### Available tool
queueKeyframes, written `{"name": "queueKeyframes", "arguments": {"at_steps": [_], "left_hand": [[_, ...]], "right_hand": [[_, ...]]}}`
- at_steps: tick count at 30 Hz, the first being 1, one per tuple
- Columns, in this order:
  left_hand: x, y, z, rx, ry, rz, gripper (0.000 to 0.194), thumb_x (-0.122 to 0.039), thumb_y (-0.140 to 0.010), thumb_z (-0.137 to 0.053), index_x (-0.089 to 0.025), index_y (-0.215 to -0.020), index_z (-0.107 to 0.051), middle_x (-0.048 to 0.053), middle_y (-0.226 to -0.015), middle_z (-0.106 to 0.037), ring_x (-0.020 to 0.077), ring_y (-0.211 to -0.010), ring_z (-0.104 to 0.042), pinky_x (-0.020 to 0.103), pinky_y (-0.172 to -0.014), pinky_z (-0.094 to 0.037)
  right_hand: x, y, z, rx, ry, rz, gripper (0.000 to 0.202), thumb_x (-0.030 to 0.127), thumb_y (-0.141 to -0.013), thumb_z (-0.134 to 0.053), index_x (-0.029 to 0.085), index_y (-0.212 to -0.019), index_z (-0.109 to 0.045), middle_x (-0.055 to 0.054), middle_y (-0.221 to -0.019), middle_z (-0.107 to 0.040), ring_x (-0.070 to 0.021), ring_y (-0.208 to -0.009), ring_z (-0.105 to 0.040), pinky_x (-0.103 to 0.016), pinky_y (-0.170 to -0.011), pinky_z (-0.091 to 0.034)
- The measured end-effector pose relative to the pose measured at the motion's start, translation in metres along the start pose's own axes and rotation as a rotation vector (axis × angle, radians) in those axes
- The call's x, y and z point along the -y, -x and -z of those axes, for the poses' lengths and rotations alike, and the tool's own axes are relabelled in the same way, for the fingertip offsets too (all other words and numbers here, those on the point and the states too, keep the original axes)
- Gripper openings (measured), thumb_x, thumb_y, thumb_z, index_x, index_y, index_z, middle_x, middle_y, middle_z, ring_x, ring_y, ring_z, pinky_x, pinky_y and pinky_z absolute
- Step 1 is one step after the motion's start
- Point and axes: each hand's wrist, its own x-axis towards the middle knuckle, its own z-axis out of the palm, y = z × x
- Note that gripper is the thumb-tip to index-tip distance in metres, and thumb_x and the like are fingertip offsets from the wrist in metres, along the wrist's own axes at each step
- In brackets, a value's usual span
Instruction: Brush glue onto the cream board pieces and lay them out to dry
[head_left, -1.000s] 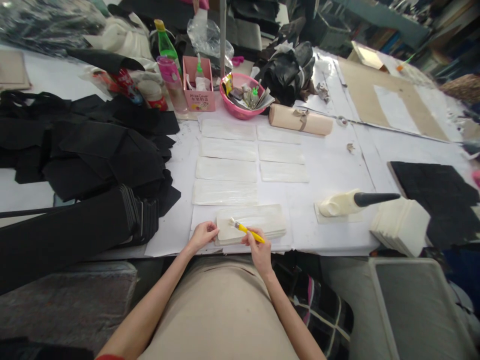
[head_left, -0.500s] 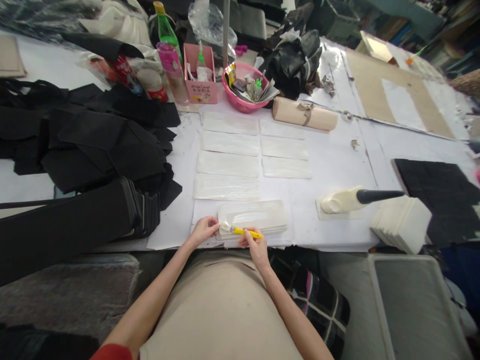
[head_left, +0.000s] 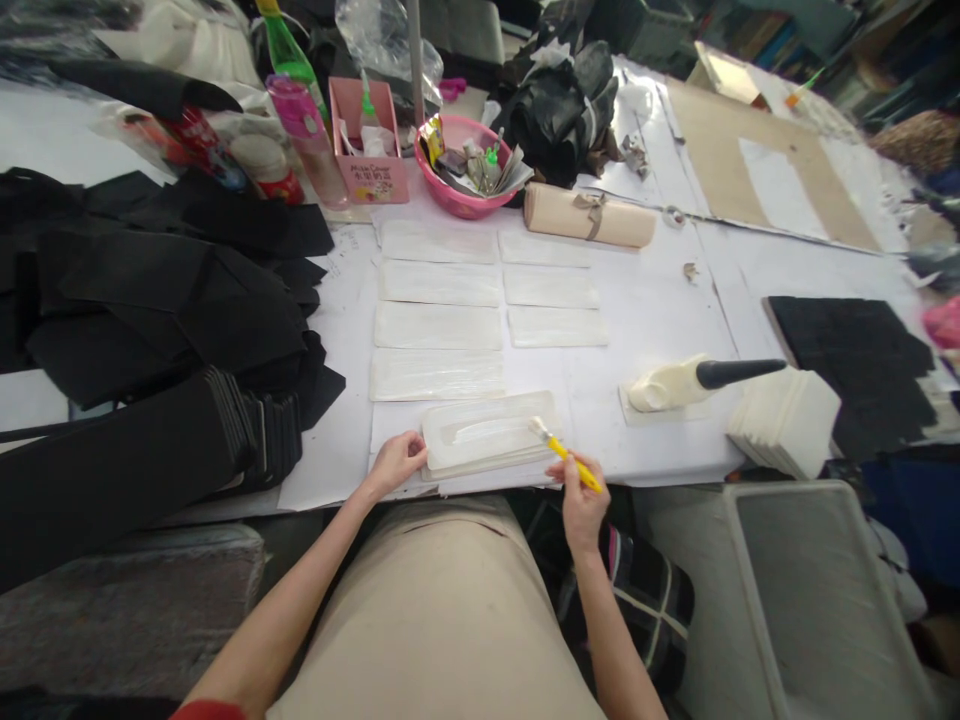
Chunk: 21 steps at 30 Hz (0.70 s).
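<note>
A small stack of pale rectangular pieces [head_left: 487, 432] lies at the table's front edge, its top one streaked with something wet. My left hand [head_left: 401, 462] pinches the stack's left end between thumb and fingers. In my right hand [head_left: 583, 500] is a brush with a yellow handle [head_left: 583, 474], its whitish bristles over the stack's right end. Behind the stack, several similar pale strips [head_left: 439, 327] lie flat in two columns on white paper.
Black pieces [head_left: 150, 270] are heaped at the left. A cream bottle with a black nozzle [head_left: 667, 386] and a stack of white pieces [head_left: 787, 420] stand right. Behind are a pink basin [head_left: 465, 205], pink box [head_left: 379, 180] and beige roll [head_left: 589, 215].
My right hand has moved the brush rightward, from the stack's left end to its right end. My left hand stays at the left end. The whole view has shifted slightly.
</note>
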Motion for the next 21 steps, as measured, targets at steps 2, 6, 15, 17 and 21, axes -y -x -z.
{"name": "queueKeyframes", "arguments": {"at_steps": [2,6,15,17,21], "left_hand": [[-0.001,0.000,0.001,0.014,0.002,0.004,0.014,-0.033,-0.071,-0.054,-0.019,-0.068,-0.056,0.000,-0.061,-0.063,0.0162,-0.060,-0.057,0.026,-0.058,-0.040],[-0.004,0.000,0.003,0.028,0.004,0.002,0.016,-0.035,-0.071,-0.054,-0.019,-0.069,-0.056,0.000,-0.061,-0.063,0.0163,-0.060,-0.057,0.026,-0.058,-0.040],[-0.009,-0.001,0.006,0.040,-0.041,-0.024,0.015,-0.034,-0.070,-0.055,-0.020,-0.066,-0.055,-0.001,-0.060,-0.061,0.0154,-0.059,-0.054,0.026,-0.058,-0.038],[-0.009,-0.002,0.007,0.043,-0.054,-0.028,0.016,-0.036,-0.070,-0.054,-0.020,-0.066,-0.055,0.000,-0.061,-0.062,0.0154,-0.058,-0.054,0.026,-0.057,-0.038],[-0.009,-0.004,0.008,0.053,-0.086,-0.036,0.023,-0.041,-0.071,-0.054,-0.020,-0.065,-0.055,0.000,-0.061,-0.060,0.0155,-0.058,-0.053,0.026,-0.057,-0.038]], "right_hand": [[0.008,0.021,-0.028,0.279,-0.047,-0.014,0.023,0.038,-0.088,-0.055,0.018,-0.099,-0.062,-0.002,-0.073,-0.069,-0.0179,-0.065,-0.067,-0.030,-0.061,-0.055],[0.004,0.048,-0.074,0.606,-0.104,-0.054,0.022,0.037,-0.089,-0.053,0.020,-0.099,-0.063,-0.001,-0.067,-0.068,-0.0173,-0.062,-0.066,-0.029,-0.063,-0.054],[-0.035,-0.017,0.018,-0.100,0.050,-0.089,0.033,0.046,-0.085,-0.057,0.016,-0.099,-0.059,-0.003,-0.069,-0.066,-0.0204,-0.061,-0.067,-0.033,-0.060,-0.055],[-0.030,-0.026,0.035,-0.219,0.096,-0.031,0.033,0.046,-0.085,-0.057,0.016,-0.099,-0.059,-0.003,-0.070,-0.066,-0.0202,-0.062,-0.067,-0.034,-0.062,-0.055],[-0.010,-0.007,0.007,0.006,0.017,0.010,0.029,0.043,-0.088,-0.055,0.018,-0.101,-0.061,-0.003,-0.074,-0.067,-0.0185,-0.067,-0.067,-0.032,-0.065,-0.055]]}}
